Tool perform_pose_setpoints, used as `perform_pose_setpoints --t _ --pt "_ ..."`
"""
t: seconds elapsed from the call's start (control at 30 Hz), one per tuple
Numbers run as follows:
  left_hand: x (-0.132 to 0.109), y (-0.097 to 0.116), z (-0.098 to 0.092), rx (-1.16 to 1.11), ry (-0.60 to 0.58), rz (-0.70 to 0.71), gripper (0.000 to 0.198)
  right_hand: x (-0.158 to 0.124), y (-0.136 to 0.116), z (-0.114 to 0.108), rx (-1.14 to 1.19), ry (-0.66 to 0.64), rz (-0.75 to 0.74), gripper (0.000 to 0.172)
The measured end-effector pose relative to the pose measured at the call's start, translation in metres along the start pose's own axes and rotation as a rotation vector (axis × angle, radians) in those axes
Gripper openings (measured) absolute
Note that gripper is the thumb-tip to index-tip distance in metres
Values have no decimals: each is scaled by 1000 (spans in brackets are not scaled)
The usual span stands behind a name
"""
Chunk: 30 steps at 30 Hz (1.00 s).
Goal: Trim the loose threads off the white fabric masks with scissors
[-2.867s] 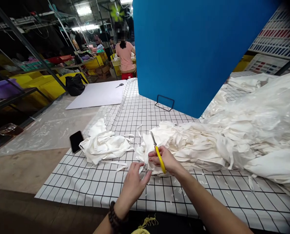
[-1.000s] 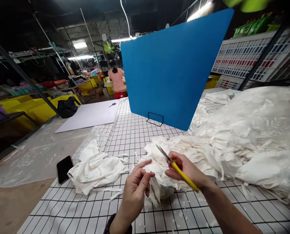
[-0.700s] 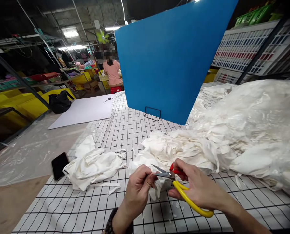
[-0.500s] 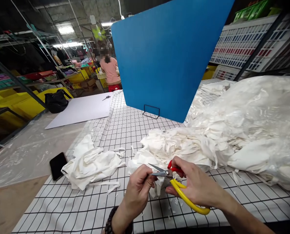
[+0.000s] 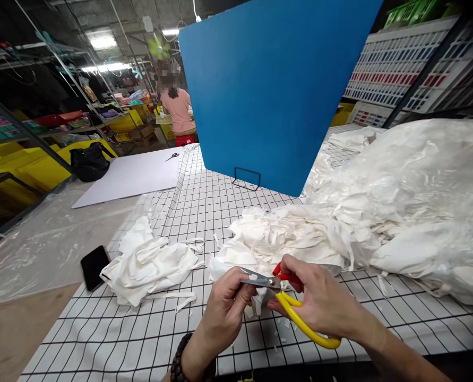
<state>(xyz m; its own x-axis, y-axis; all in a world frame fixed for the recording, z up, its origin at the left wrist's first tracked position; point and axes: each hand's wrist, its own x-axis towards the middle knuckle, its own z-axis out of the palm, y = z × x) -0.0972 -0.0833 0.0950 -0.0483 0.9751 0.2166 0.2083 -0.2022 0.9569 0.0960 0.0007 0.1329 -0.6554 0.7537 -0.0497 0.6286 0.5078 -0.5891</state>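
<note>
My right hand (image 5: pixel 319 297) grips scissors (image 5: pixel 274 283) with one red and one yellow handle. Their blades point left, close together, against the fingertips of my left hand (image 5: pixel 226 305). Thumb and fingers of that left hand pinch a piece of white fabric (image 5: pixel 256 304), which hangs below the blades and is mostly hidden. A tiny white scrap shows at the blades. Behind both hands spreads a heap of white fabric pieces (image 5: pixel 295 231). A smaller white fabric pile (image 5: pixel 148 268) lies to the left. Little white clippings (image 5: pixel 284 331) are scattered on the checked cloth beneath.
A blue board (image 5: pixel 268 95) stands on a wire holder (image 5: pixel 247 179) at the back. Bulky clear plastic with white fabric (image 5: pixel 431 185) fills the right. A black phone (image 5: pixel 94 267) lies left, near a white sheet (image 5: pixel 136 178). A person in pink (image 5: pixel 177 111) stands far back.
The scissor blades have closed at my left fingertips, and a small white scrap now shows there. Both hands stay nearly in place. The camera view has shifted slightly.
</note>
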Motion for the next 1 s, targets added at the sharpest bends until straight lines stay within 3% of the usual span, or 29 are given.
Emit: perform_pose_setpoints --t 0.73,1.0 --pt "-8 10 -3 23 -61 -53 24 -7 4 5 -49 34 -87 32" --pt "-11 4 1 -36 -50 -77 26 -6 16 18 136 2 -74 40"
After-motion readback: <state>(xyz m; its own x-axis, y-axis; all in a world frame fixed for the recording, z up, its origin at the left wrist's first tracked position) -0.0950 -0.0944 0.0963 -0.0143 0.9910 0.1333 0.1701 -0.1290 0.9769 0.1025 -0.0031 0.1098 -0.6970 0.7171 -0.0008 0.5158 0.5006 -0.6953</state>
